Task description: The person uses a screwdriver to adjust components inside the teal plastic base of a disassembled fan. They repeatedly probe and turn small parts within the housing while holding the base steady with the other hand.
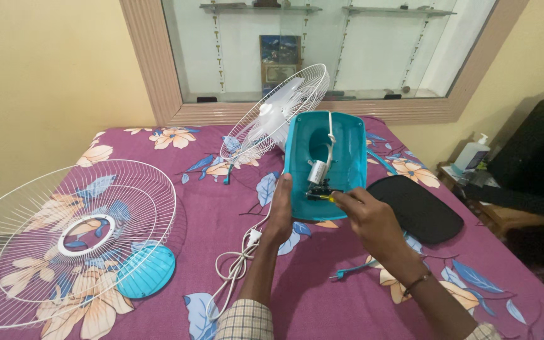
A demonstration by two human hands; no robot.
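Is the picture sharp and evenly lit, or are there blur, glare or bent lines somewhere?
Head view: soft, even light, with only faint shadows under the left hand and right hand; the teal fan base and screwdriver look sharp; no strong glare, just pale reflections in the glass cabinet; its frame leans outward, a wide-lens distortion; the dark corner at right loses detail.

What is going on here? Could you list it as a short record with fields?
Setting: bed with a purple floral sheet
Left hand: steadies the edge of the turquoise fan base, tipped up with its inside showing
Right hand: holds a yellow-handled screwdriver at the parts inside the base
Nearby: loose white grille, round turquoise cap, white cord, fan head, black pad
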